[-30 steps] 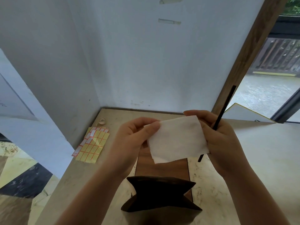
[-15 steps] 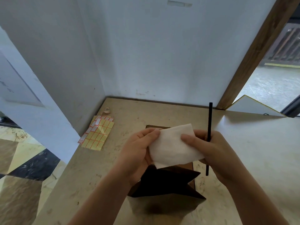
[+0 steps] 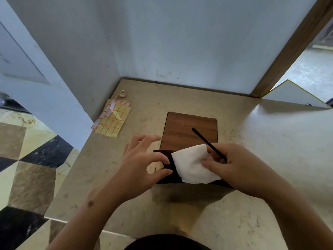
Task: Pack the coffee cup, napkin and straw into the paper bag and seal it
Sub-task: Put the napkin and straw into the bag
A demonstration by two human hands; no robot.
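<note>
Right now the person's right hand (image 3: 232,165) grips both the white napkin (image 3: 193,164) and the black straw (image 3: 209,144) at once, fingers curled round them. The napkin hangs from that hand directly over the dark mouth of the paper bag (image 3: 166,169), covering most of the opening. The straw's long axis runs diagonally, its free end pointing away and to the left over the wooden board (image 3: 187,130), its near end hidden in the fist.

The left hand (image 3: 144,165) is on the bag's left side, thumb and forefinger pinching the rim there, apparently to hold the mouth open; the other fingers spread out over the table (image 3: 270,141).

What matters for the coming move is that the bag's opening lies just below and a little left of the right hand, so the napkin only has to go down. The straw, though, lies across the opening and not along it, and I'd judge it needs tipping upright before it will slide in. Whether the coffee cup is already inside I can't tell, since the bag's interior is dark and mostly covered.

A sheet of yellow sticker labels (image 3: 112,120) lies near the wall to the left, well apart from both hands, likely for the sealing, which is not yet done.
</note>
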